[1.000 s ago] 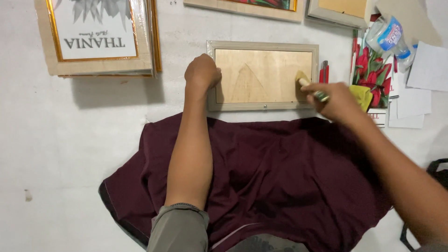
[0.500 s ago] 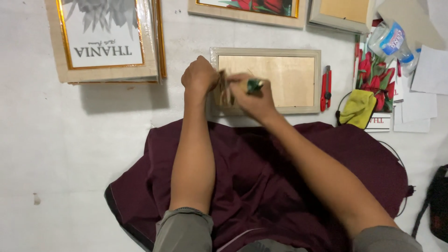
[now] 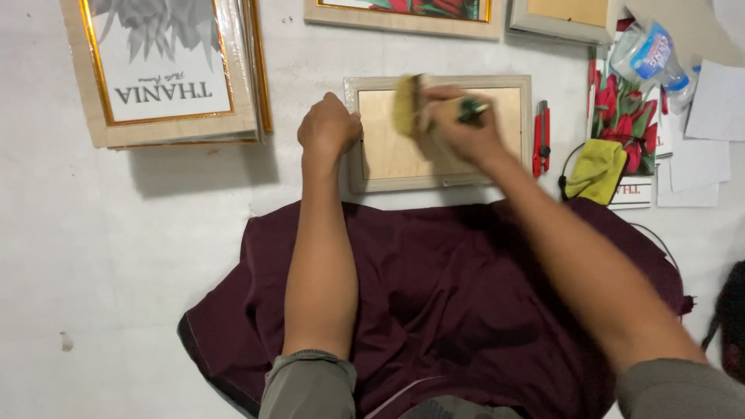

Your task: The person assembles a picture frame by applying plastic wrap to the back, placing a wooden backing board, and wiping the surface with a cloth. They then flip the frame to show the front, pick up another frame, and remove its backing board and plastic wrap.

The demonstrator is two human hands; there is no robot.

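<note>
A pale wooden picture frame (image 3: 504,81) lies face down on the white floor, its plywood backing up. My left hand (image 3: 330,128) presses on the frame's left edge, fingers curled. My right hand (image 3: 458,124) grips a small brush (image 3: 407,105) with pale bristles and a dark green handle, held over the upper middle of the backing board. A dark maroon cloth (image 3: 434,302) is spread under my arms, just below the frame.
A stack of gold-edged framed prints (image 3: 167,74) lies at upper left. More frames (image 3: 403,12) sit along the top. A red utility knife (image 3: 541,140), a yellow cloth (image 3: 596,171), a flower print (image 3: 621,109), a plastic bottle (image 3: 656,54) and papers (image 3: 710,116) lie right.
My right hand swept the brush from the frame's right edge leftward across the backing, then back toward the middle. My left hand has stayed on the frame's left edge.
</note>
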